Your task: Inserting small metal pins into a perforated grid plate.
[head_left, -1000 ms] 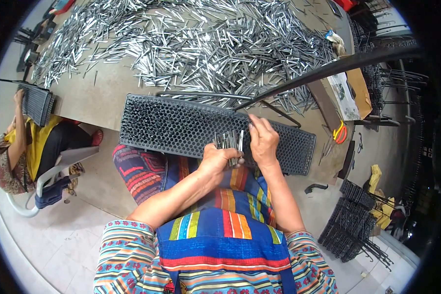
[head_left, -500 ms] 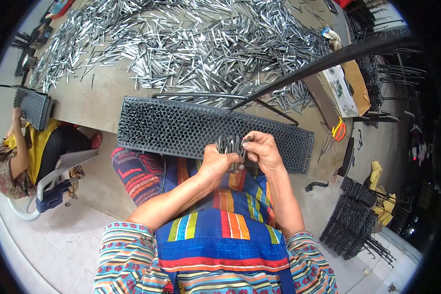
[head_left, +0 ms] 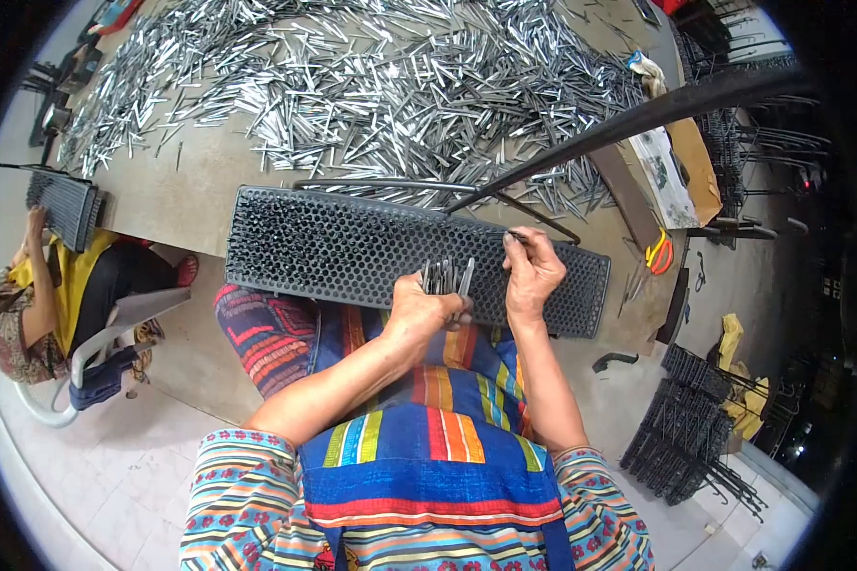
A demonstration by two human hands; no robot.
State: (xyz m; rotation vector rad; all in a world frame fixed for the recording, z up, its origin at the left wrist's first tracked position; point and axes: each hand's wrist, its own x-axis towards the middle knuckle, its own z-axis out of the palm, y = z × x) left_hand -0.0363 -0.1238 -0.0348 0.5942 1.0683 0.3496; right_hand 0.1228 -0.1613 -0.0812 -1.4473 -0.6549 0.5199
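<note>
1. The left hand grips a bundle of slim metal strips, fingers wrapped around it, tips fanning upward.
2. The right hand has just moved off that bundle to the upper edge of the perforated black tray; the work has shifted from bundle to holes.
3. Its thumb and fingertips press together at a dark sliver; whether that is a strip I cannot tell.
4. The tray lies aslant between lap and worktable; dark pieces crowd its left end, too small to tell apart.
5. A black bar hides part of the loose strip pile, which the upper edge cuts off.
</note>
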